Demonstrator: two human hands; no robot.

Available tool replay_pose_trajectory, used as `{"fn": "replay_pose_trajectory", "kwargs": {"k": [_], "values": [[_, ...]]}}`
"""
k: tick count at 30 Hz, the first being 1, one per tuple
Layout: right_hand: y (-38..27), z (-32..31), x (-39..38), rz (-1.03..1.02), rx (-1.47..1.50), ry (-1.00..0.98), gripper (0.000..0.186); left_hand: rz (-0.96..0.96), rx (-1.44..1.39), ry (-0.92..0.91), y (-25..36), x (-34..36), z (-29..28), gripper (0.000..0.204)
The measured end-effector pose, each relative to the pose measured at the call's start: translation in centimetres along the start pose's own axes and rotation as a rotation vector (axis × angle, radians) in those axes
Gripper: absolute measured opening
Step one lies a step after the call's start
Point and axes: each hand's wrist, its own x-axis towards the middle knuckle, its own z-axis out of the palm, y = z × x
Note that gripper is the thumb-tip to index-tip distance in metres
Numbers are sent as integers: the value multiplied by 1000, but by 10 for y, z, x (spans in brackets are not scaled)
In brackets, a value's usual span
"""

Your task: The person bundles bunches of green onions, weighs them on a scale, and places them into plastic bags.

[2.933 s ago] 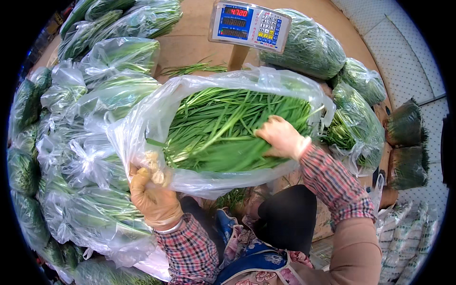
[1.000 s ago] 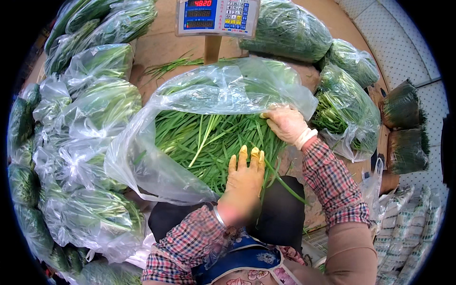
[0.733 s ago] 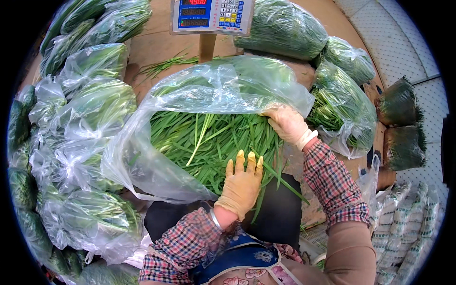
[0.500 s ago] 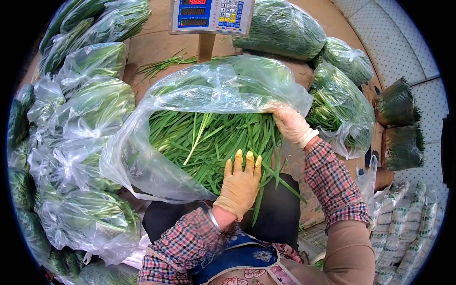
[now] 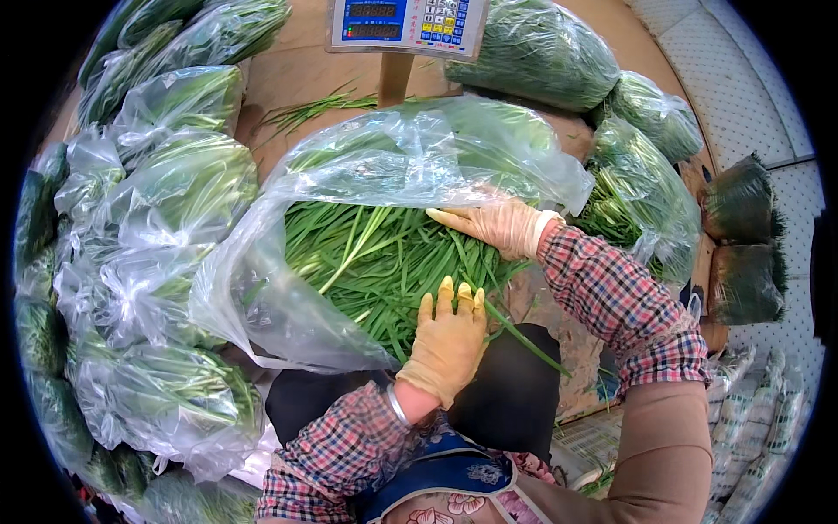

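Observation:
A large clear plastic bag lies on its side in front of me, its mouth open toward me. Long flat green leaves, like garlic chives, fill it, and a few stick out at the lower right. My left hand, in a yellowish glove, rests on the near edge of the leaves with fingers spread. In a pale glove, my right hand reaches across the leaves at the right of the bag's mouth. Its fingers stretch left, just below the upper plastic edge; some of them are hidden.
Behind the bag stands a scale display on a post. Filled bags of greens are stacked along the left; more bags lie at the back right. Upright bundles stand far right, above rolled plastic packs. Loose leaves lie behind.
My right hand has moved left from the bag's right edge and now lies over the leaves with fingers stretched out. The left hand has hardly moved. The whole view has shifted slightly.

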Motion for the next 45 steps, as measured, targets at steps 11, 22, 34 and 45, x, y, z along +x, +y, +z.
{"fn": "replay_pose_trajectory", "kwargs": {"k": [11,22,34,45], "values": [[-1,20,-17,158,246,113,48,454,-237,460,7,-10,-45,45],[34,-71,-39,396,1032,771,31,234,-497,218,19,-9,-3,38],[-2,-214,-130,442,808,1297,32,-176,-789,62,-22,0,18,54],[-47,-202,-458,1091,546,1318,47,-272,-865,17,-30,9,37,46]]}}
